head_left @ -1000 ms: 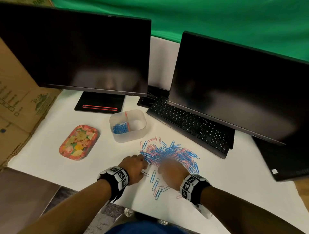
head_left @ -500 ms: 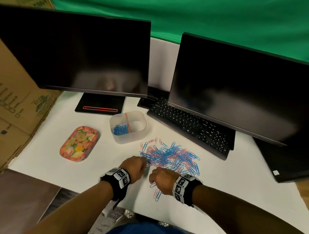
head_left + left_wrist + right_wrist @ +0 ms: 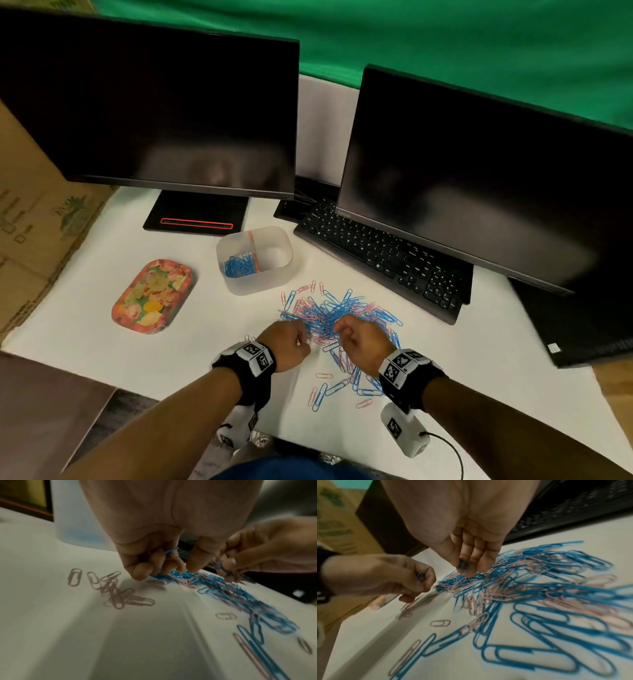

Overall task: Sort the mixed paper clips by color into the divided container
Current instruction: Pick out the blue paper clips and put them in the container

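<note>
A mixed pile of blue and pink paper clips [image 3: 329, 313] lies on the white table, with loose ones trailing toward me. Behind it stands the translucent divided container [image 3: 274, 236]; blue clips [image 3: 239, 265] fill its left compartment, and the right one looks empty. My left hand [image 3: 303, 334] is at the pile's left edge, its fingers [image 3: 142, 572] curled around blue clips [image 3: 171, 550]. My right hand [image 3: 342, 330] is over the pile's near side, its curled fingers [image 3: 481, 561] holding a blue clip [image 3: 464, 564]. A small group of pink clips [image 3: 116, 595] lies left of the left hand.
A floral tray [image 3: 152, 296] sits left of the container. A black keyboard [image 3: 383, 253] and two dark monitors [image 3: 154, 102] [image 3: 479, 178] stand behind and to the right. A cardboard box [image 3: 30, 212] stands on the left. The table's front edge is near my forearms.
My right hand drew back toward me, then moved forward onto the pile again. My left hand stayed at the pile's left edge.
</note>
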A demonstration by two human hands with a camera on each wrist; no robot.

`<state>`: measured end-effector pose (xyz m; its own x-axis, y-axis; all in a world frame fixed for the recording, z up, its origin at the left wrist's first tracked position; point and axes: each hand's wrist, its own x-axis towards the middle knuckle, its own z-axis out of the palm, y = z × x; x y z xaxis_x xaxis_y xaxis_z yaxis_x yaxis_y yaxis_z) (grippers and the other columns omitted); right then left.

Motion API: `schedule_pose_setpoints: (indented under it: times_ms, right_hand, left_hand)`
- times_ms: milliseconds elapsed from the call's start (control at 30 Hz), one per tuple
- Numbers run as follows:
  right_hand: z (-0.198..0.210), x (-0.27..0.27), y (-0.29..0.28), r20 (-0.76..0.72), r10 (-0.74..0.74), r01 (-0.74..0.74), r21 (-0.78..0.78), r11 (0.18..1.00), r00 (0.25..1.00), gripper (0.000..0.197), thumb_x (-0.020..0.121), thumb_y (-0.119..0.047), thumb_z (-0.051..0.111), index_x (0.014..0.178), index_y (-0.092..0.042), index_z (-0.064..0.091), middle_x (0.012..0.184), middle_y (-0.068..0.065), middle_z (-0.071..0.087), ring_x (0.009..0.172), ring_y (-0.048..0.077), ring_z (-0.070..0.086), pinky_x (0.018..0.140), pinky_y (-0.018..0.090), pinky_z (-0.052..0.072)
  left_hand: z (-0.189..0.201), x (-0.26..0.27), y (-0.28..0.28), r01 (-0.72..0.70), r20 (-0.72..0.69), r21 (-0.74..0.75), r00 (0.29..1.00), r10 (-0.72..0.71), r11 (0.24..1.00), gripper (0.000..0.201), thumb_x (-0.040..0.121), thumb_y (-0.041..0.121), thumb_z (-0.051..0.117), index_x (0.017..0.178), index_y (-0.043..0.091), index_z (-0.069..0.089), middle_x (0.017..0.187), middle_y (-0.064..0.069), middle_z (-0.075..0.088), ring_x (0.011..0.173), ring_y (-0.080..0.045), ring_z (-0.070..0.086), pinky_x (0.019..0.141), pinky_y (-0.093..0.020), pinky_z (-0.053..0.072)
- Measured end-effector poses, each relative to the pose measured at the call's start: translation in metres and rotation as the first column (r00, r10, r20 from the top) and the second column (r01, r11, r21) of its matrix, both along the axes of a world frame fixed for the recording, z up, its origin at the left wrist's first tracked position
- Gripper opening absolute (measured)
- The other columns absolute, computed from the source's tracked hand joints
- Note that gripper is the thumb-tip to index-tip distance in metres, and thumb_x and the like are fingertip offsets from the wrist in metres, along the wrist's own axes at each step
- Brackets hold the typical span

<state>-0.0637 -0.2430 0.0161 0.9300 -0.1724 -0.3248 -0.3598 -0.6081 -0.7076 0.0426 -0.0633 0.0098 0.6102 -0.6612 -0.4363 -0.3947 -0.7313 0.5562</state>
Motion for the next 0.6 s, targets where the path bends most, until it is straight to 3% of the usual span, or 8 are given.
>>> schedule_pose_setpoints:
  times_ms: [67,133,233,367,433,500,600]
  right_hand:
    - [-0.003,-0.007,-0.005,-0.009,-0.027,0.027,0.032,0.999,1.000,0.033,0.082,-0.021,0.040,0.094,-0.048,0.054,0.071,0.004,0.062,0.064,0.020,0.058,0.067,0.035,0.052]
    - [0.000,-0.013,-0.005,-0.024,-0.055,0.057,0.080,0.995,0.998,0.033,0.083,-0.016,0.042,0.091,-0.043,0.057,0.073,-0.004,0.060,0.064,0.016,0.056,0.066,0.032,0.050]
    - [0.000,-0.019,-0.006,-0.067,-0.105,0.113,0.134,0.984,0.992,0.036,0.086,0.000,0.047,0.081,-0.034,0.058,0.074,-0.003,0.059,0.065,0.016,0.056,0.065,0.031,0.049]
    - [-0.001,-0.023,-0.006,-0.107,-0.200,0.218,0.196,0.956,0.974,0.034,0.086,0.006,0.048,0.079,-0.026,0.058,0.068,0.000,0.054,0.060,0.017,0.049,0.062,0.030,0.044]
    - [-0.005,-0.024,-0.006,-0.135,-0.217,0.241,0.204,0.949,0.967,0.035,0.088,0.005,0.045,0.079,-0.026,0.059,0.062,-0.006,0.053,0.057,0.016,0.046,0.058,0.028,0.040]
    - [-0.006,-0.024,-0.004,-0.153,-0.215,0.245,0.223,0.943,0.965,0.036,0.089,0.007,0.039,0.077,-0.021,0.060,0.050,-0.012,0.052,0.052,0.012,0.043,0.054,0.026,0.034]
    - [0.006,-0.027,-0.001,-0.149,-0.186,0.213,0.198,0.957,0.971,0.036,0.089,0.017,0.031,0.074,-0.005,0.056,0.049,-0.012,0.055,0.045,-0.004,0.049,0.052,0.011,0.034]
  left_hand:
    - [-0.005,-0.004,-0.004,0.094,0.043,0.050,0.994,-0.096,0.994,0.018,0.082,0.032,0.060,0.098,0.024,0.058,0.099,0.001,0.061,0.093,-0.019,0.057,0.078,-0.024,0.043]
    - [-0.008,-0.008,-0.007,0.157,0.084,0.072,0.983,-0.163,0.985,0.023,0.082,0.034,0.061,0.102,0.023,0.059,0.108,-0.001,0.062,0.100,-0.022,0.059,0.083,-0.027,0.045]
    - [-0.007,-0.013,-0.012,0.197,0.128,0.061,0.971,-0.203,0.979,0.017,0.083,0.030,0.059,0.099,0.023,0.060,0.107,0.000,0.063,0.100,-0.023,0.059,0.079,-0.027,0.044]
    - [0.000,-0.019,-0.019,0.271,0.170,0.013,0.948,-0.270,0.962,0.015,0.083,0.033,0.060,0.096,0.025,0.062,0.103,0.005,0.065,0.098,-0.018,0.059,0.075,-0.023,0.040]
    - [0.005,-0.026,-0.025,0.304,0.154,0.023,0.940,-0.304,0.952,0.021,0.082,0.043,0.062,0.092,0.025,0.063,0.099,0.006,0.066,0.094,-0.017,0.060,0.072,-0.023,0.039]
    - [0.005,-0.033,-0.033,0.352,0.148,0.077,0.921,-0.360,0.933,0.022,0.081,0.044,0.063,0.089,0.023,0.064,0.099,0.003,0.066,0.092,-0.020,0.061,0.072,-0.024,0.041]
    - [0.003,-0.043,-0.044,0.378,0.154,0.171,0.902,-0.404,0.910,0.015,0.083,0.029,0.058,0.091,0.020,0.066,0.102,-0.004,0.065,0.094,-0.028,0.063,0.076,-0.030,0.049]
